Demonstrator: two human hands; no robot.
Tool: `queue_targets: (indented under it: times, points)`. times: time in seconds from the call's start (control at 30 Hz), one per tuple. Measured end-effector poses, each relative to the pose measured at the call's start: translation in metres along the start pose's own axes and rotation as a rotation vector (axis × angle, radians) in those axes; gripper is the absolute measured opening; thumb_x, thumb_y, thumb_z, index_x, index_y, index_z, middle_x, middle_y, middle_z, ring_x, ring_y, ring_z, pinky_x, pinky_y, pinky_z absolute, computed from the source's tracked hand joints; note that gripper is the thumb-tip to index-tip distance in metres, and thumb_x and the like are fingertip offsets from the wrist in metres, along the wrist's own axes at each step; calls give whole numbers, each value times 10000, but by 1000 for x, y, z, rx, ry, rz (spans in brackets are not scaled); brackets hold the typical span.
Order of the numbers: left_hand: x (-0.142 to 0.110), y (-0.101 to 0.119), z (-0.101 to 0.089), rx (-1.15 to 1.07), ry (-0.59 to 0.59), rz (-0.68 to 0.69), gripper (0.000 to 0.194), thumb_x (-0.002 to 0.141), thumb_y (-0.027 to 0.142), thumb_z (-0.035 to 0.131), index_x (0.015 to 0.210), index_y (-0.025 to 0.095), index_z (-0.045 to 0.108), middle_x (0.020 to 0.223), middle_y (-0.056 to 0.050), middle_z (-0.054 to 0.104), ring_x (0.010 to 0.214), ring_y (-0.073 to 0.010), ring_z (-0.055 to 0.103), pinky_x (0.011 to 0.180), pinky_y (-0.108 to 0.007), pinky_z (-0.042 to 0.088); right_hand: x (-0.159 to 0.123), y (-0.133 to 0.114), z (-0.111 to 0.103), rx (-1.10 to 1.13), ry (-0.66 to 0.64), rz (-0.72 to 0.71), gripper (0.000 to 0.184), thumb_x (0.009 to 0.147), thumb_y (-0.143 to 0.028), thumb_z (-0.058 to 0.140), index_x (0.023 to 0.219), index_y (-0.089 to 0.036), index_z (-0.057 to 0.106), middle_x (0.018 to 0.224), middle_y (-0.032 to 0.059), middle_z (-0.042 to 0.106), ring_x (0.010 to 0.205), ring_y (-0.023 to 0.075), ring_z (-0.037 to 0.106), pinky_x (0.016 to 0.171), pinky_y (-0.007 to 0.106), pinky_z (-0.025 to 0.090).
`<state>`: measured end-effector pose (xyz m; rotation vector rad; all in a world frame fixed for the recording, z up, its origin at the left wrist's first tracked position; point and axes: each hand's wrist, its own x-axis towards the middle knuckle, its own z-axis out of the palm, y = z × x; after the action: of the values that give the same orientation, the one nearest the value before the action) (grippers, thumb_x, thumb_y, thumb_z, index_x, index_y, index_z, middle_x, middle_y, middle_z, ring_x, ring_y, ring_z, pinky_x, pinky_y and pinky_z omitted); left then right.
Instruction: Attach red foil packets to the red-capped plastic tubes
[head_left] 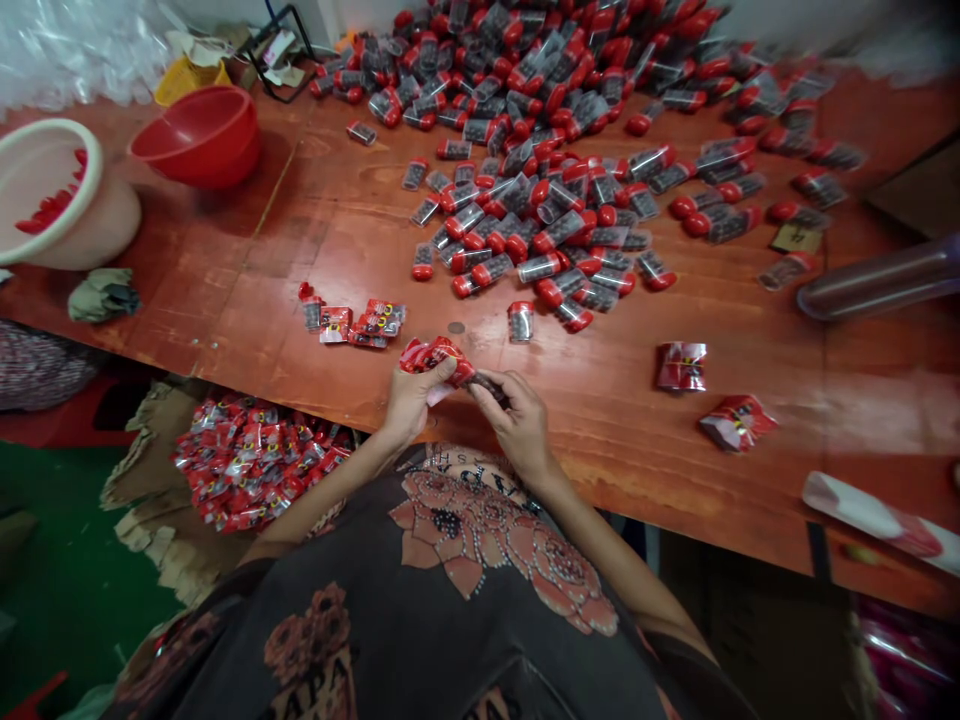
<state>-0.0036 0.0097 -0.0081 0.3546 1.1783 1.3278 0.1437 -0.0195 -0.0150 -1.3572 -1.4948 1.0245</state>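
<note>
Red foil packet (436,358) sits gripped in the closed fingers of the left hand (415,400), right hand (517,425) pinching its dark end (489,387) narrowly, just over the near edge of the red-stained wooden tabletop (660,470).

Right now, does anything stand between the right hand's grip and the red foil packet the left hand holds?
Nothing visible does. The right hand touches the red foil packet held by the left hand, with only a small dark item pinched at the packet's edge.
</note>
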Motion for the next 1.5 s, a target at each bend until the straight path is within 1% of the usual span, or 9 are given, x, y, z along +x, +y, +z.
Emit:
queue_targets:
  times: [0.27,0.43,0.63,0.7,0.83,0.97,1.13,1.37,1.5]
  points:
    - [8,3,-9,22,-130,-36,382,503,225,913,775,190,647,746,2,692,724,-171,671,707,-316,558,-1,3,4,448,-114,378,334,887,-479,576,1072,-227,693,649,-22,585,529,120,519,448,250,442]
    - [2,2,-5,58,-137,-25,352,507,232,903,768,178,673,753,-5,707,649,-143,647,683,-311,560,0,3,4,385,-69,332,301,893,-450,581,1073,-230,684,775,8,651,565,120,547,481,262,471]
    - [-4,0,1,165,-106,-50,308,517,180,895,758,162,703,752,-17,710,645,-136,638,672,-293,541,-4,0,2,23,54,49,247,906,-385,591,1082,-250,700,1053,78,696,950,215,635,839,389,532]
    - [-3,-2,2,185,-121,-35,306,520,183,894,762,159,708,759,-24,714,647,-137,634,671,-291,535,-3,1,3,117,35,135,270,914,-406,571,1090,-240,691,973,66,699,803,184,636,706,347,546]
    - [-2,-9,3,164,-181,-40,305,531,211,894,755,158,694,747,-11,708,645,-134,623,687,-296,528,0,5,7,432,1,368,305,901,-465,570,1039,-218,683,743,-3,633,537,110,528,445,246,445]
    - [0,-9,9,149,-153,-10,301,530,206,896,744,163,689,719,2,700,630,-127,618,680,-285,524,2,8,7,505,27,326,274,877,-428,611,1071,-248,681,874,13,675,613,115,565,521,258,506]
    - [2,-3,14,149,-144,-65,328,509,186,903,764,160,698,755,-15,713,661,-143,645,689,-306,549,3,14,6,565,-40,275,402,819,-332,671,1217,-330,625,1184,52,637,931,209,630,724,367,601]
    - [4,0,11,126,-184,-125,369,506,205,915,805,155,703,785,-26,719,683,-151,657,680,-301,558,9,15,0,556,-74,279,418,785,-314,691,1196,-313,618,966,24,658,774,175,618,712,361,589]
    - [8,1,4,99,-155,-104,325,520,199,911,746,158,681,739,-8,703,662,-135,647,692,-279,545,14,17,-4,568,-103,331,305,725,-314,729,1019,-252,677,916,18,693,731,166,618,682,347,574]
